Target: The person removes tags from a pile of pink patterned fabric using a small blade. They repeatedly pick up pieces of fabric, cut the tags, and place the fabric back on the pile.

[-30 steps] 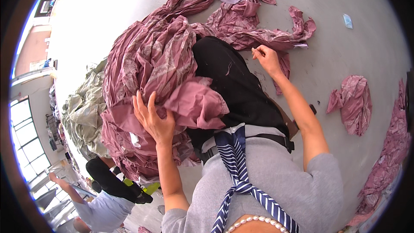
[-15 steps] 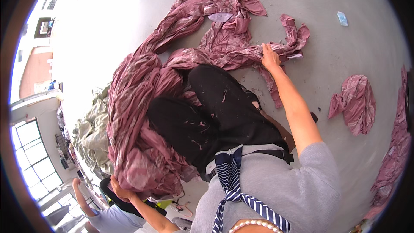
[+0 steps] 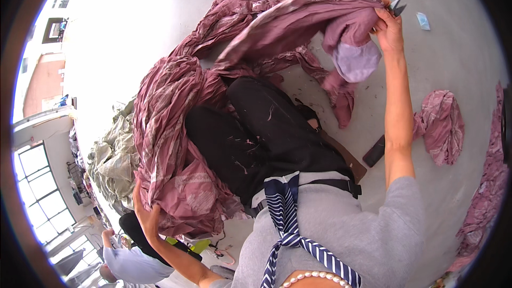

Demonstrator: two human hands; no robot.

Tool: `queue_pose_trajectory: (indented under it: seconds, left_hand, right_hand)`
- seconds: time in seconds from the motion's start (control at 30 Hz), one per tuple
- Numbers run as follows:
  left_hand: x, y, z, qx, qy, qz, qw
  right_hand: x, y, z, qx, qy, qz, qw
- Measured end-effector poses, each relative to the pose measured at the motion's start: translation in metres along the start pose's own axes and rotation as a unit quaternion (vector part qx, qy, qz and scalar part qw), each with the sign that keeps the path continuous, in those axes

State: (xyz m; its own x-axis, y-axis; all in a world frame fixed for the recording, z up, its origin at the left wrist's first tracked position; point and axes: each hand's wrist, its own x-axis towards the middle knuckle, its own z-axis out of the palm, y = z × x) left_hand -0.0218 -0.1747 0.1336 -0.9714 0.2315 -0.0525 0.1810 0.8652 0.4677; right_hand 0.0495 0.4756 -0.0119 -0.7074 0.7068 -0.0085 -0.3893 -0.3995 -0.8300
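Note:
My right hand (image 3: 390, 29) is raised at the upper right, closed on an edge of a long dusty-pink patterned fabric (image 3: 298, 21). Dark pointed blades, like those of thread snips (image 3: 396, 8), stick out beyond its fingers. Below that hand hangs a pale lilac piece (image 3: 357, 61), joined to the lifted cloth. My left hand (image 3: 145, 210) rests against the lower left edge of the bunched pink fabric heap (image 3: 165, 122), thumb and fingers apart. The heap lies beside and partly against my black-trousered legs.
A pale green fabric pile (image 3: 114, 154) lies left of the heap. Another person (image 3: 136, 264) works at the lower left. At right are a small pink bundle (image 3: 444, 128), a dark flat object (image 3: 374, 151), a blue packet (image 3: 423, 21) and more pink fabric (image 3: 488, 197) along the edge.
My right hand has risen away from me, lifting the pink fabric off the floor; the lilac piece now hangs down. My left hand has shifted slightly up along the heap with its fingers more spread.

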Motion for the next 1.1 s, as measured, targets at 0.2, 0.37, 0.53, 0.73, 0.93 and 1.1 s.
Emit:
queue_pose_trajectory:
  seconds: [0.2, 0.37, 0.53, 0.73, 0.93, 1.1]
  left_hand:
    - [0.03, 0.075, 0.056, -0.001, 0.053, 0.184, 0.982]
    - [0.028, 0.119, 0.126, -0.34, -0.078, 0.074, 0.934]
    - [0.012, 0.154, 0.201, -0.419, -0.047, 0.176, 0.889]
    - [-0.025, 0.081, 0.204, -0.743, -0.078, -0.107, 0.656]
    - [-0.065, 0.028, 0.2, -0.736, -0.029, -0.294, 0.609]
    - [-0.067, 0.028, 0.201, -0.732, -0.006, -0.298, 0.612]
  right_hand:
    - [0.056, 0.037, -0.022, -0.451, -0.016, -0.073, 0.89]
    - [0.002, -0.011, 0.125, -0.124, -0.145, 0.047, 0.98]
    - [-0.119, -0.028, 0.246, -0.169, -0.379, 0.03, 0.909]
    - [-0.137, 0.028, 0.286, -0.048, -0.515, 0.095, 0.851]
    - [-0.124, 0.096, 0.186, -0.297, -0.394, 0.096, 0.864]
    - [-0.164, 0.116, 0.149, -0.326, -0.389, 0.079, 0.858]
